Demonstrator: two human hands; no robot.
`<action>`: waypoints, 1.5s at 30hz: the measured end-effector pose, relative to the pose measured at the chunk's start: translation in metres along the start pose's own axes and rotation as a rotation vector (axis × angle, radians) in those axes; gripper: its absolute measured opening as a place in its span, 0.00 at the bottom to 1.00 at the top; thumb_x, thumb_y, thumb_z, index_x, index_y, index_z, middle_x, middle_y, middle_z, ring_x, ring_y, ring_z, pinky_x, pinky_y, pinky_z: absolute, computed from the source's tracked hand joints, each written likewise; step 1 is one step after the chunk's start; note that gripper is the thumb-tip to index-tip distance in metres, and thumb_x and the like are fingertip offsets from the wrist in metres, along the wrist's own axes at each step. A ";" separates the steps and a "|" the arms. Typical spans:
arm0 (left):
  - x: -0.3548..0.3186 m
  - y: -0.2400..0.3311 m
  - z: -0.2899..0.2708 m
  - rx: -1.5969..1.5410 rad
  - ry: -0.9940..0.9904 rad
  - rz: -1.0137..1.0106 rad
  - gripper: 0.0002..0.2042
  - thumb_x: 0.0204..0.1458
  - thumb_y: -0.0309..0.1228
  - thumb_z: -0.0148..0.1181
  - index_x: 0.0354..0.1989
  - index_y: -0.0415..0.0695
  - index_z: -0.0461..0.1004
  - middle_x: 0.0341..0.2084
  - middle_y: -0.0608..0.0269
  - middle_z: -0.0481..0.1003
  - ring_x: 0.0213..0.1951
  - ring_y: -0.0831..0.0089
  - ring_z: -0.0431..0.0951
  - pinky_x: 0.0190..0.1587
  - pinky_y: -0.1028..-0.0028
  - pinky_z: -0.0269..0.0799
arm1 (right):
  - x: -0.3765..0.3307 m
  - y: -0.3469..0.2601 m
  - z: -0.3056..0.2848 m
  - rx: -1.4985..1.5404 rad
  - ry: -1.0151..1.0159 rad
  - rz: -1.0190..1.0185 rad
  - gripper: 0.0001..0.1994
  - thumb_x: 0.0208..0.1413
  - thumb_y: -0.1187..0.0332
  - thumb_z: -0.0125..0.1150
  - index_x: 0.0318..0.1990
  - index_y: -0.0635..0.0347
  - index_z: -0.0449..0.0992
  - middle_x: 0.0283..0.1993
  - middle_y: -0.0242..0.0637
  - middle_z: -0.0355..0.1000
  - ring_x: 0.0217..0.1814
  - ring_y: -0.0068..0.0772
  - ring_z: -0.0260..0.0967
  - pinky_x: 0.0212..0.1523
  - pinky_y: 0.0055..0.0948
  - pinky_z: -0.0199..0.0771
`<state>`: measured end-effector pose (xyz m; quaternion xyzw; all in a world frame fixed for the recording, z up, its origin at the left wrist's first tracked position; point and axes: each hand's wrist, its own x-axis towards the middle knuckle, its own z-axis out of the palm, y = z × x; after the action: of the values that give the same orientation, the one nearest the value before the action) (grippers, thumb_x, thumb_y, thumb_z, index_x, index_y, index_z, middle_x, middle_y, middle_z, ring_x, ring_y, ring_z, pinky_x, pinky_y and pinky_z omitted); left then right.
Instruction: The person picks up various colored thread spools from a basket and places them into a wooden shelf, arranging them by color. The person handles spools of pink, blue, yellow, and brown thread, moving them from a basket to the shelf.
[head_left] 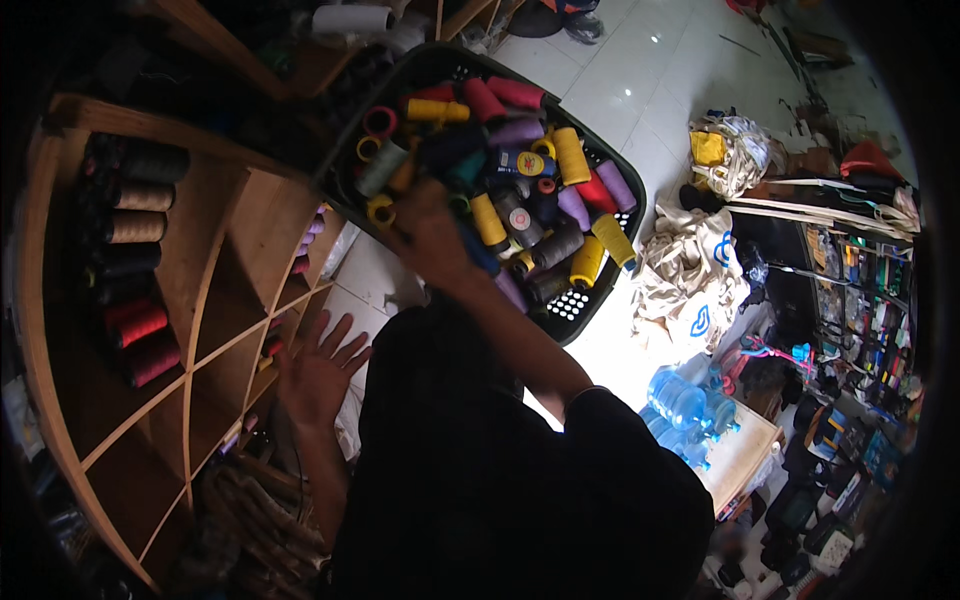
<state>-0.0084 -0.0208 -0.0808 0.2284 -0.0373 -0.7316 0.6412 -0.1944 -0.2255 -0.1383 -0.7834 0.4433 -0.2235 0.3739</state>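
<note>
Nearest, the left hand (318,372) is raised beside a wooden shelf (262,225), fingers spread apart, visibly holding nothing. Farther out, the right hand (435,240) reaches into a dark basket (568,305) heaped with thread spools (571,156); whether its fingers grip one cannot be told. This looks like picking among spools, calling next for a secure hold.

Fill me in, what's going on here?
A person is working with a dark basket heaped with thread spools, yellow, red, purple and darker colours mixed. Their right hand is in at the basket's near-left side, among the spools; shadow hides whether it grips one. The left hand is spread open by the wooden shelf, with nothing visible in it. One shelf compartment holds a column of dark, tan and red spools.
</note>
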 end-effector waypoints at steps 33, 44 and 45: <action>-0.190 -0.144 -0.348 0.782 1.290 -0.616 0.28 0.57 0.48 0.55 0.57 0.39 0.68 0.52 0.55 0.74 0.47 0.58 0.79 0.51 0.53 0.67 | 0.029 0.115 -0.085 -0.181 0.249 -0.068 0.22 0.39 0.59 0.76 0.39 0.62 0.74 0.40 0.45 0.71 0.49 0.52 0.69 0.51 0.42 0.68; -0.138 -0.090 -0.311 1.032 1.258 -0.112 0.21 0.55 0.42 0.62 0.47 0.36 0.73 0.42 0.51 0.78 0.42 0.59 0.79 0.43 0.64 0.74 | 0.131 0.220 -0.158 -0.463 0.326 0.106 0.23 0.44 0.61 0.72 0.47 0.62 0.77 0.44 0.50 0.75 0.45 0.50 0.75 0.47 0.40 0.74; -0.142 -0.099 -0.308 1.221 1.255 -0.008 0.18 0.55 0.39 0.62 0.46 0.36 0.74 0.40 0.51 0.78 0.42 0.60 0.79 0.42 0.65 0.74 | 0.136 0.200 -0.151 -0.386 0.356 0.095 0.23 0.44 0.61 0.72 0.47 0.62 0.77 0.43 0.49 0.75 0.45 0.49 0.75 0.47 0.39 0.74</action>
<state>0.0283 0.2054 -0.3497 0.8924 -0.0619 -0.3252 0.3066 -0.3338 -0.4664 -0.1994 -0.7668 0.5730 -0.2511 0.1436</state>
